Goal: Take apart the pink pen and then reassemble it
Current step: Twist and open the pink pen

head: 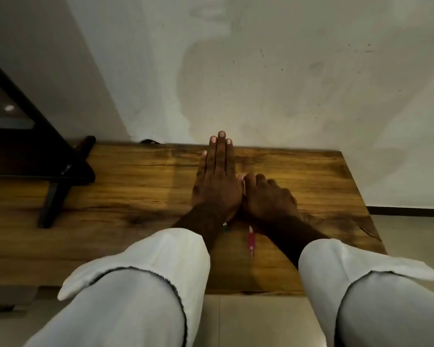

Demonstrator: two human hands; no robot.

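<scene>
The pink pen (250,240) lies whole on the wooden table (135,191), its tip pointing toward me, in the gap between my two forearms. My left hand (217,181) is stretched out palm down over the table beyond the pen, fingers straight and together, holding nothing. My right hand (268,196) sits right beside it, palm down, its fingers bent downward at the knuckles so the fingertips are hidden. Nothing shows in its grasp. Neither hand touches the pen, which lies just behind the wrists.
A small white and green item (225,226) peeks out under my left wrist. A black stand with a dark screen (60,176) occupies the table's left side. A pale wall (261,83) rises right behind the table. The table's right edge drops to a tiled floor (411,234).
</scene>
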